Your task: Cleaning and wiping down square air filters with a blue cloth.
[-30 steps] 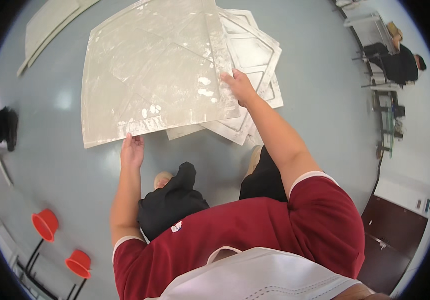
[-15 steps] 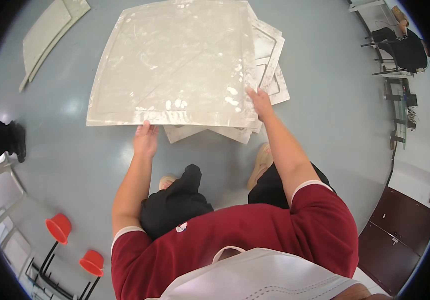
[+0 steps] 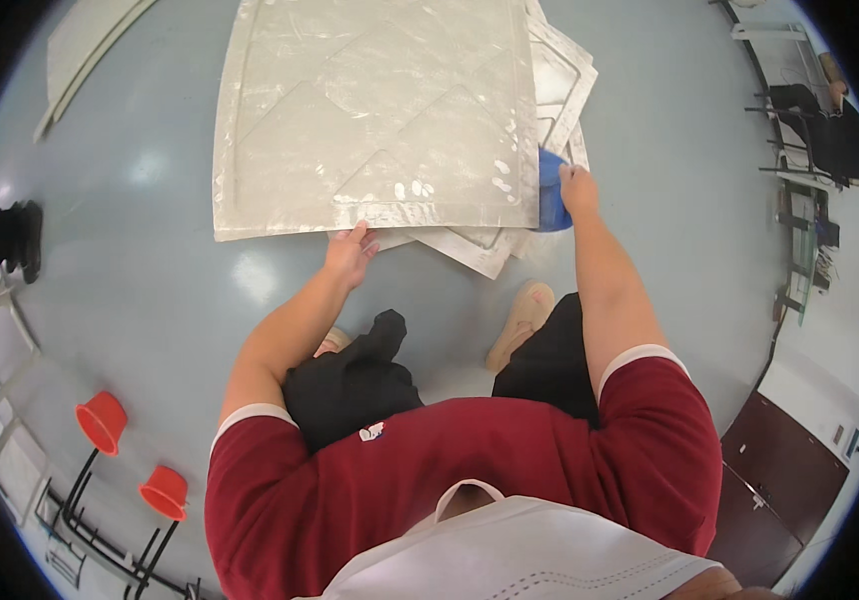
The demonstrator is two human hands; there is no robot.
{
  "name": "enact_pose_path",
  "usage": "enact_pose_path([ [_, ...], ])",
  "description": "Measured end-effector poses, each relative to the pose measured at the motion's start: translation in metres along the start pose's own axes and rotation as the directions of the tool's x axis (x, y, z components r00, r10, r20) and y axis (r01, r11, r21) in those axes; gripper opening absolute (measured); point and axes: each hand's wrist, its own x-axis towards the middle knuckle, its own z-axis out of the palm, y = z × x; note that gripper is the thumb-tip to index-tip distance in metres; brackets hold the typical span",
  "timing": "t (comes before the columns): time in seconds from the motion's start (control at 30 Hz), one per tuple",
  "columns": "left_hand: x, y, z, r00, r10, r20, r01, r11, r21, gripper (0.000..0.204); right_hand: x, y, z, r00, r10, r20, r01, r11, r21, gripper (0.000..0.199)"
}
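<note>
Floor [image 3: 150, 260] of pale blue-grey carries a large whitish sheet [image 3: 380, 110], the landmark for everything else. The sheet lies flat, its surface marked with faint angular lines and small white smears near its near edge. It tops a stack of similar sheets [image 3: 560, 70], whose corners stick out beyond its right side and below its near edge.

At the sheet's near edge, a little right of the middle, the left hand [image 3: 352, 252] grips the rim, fingers curled over the border, thumb side toward the sheet. At the sheet's near right corner the right hand [image 3: 580, 188] closes around a blue object [image 3: 551, 190], which sits against the sheet's right edge and partly over the sheets below; whether that hand also touches the sheet cannot be told.

Nearer than the sheet's near edge stand the person's feet, one in a tan shoe [image 3: 520, 322], with black trousers and a red short-sleeved shirt below them. Far to the lower left of the sheet stand two red stools [image 3: 102, 420] on black frames. Left of the sheet's far corner another pale panel [image 3: 85, 45] lies on the floor. Well to the right of the sheet, a seated person in dark clothing [image 3: 835, 135] is beside a metal rack.
</note>
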Motion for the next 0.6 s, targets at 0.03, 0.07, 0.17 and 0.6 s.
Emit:
enact_pose_path([
  [0.03,0.003,-0.004,-0.002,0.999,-0.038,-0.013,0.038,0.999,-0.021,0.027,0.0,0.001,-0.005,0.999,-0.02,-0.029,0.021,1.0,0.012,0.044],
  [0.07,0.007,-0.006,-0.005,0.994,-0.1,-0.04,0.098,0.994,-0.041,0.028,0.002,-0.001,-0.012,0.995,0.011,-0.096,-0.007,0.999,0.042,0.041],
  [0.17,0.013,-0.008,-0.012,0.994,-0.11,0.022,0.11,0.993,-0.029,0.03,-0.008,-0.006,-0.029,0.939,0.037,-0.342,0.037,0.978,0.207,0.035],
  [0.6,-0.04,0.046,-0.029,0.916,-0.331,0.227,0.136,0.788,0.601,0.044,-0.061,-0.011,0.075,0.957,-0.275,0.092,0.28,0.959,-0.05,0.046],
])
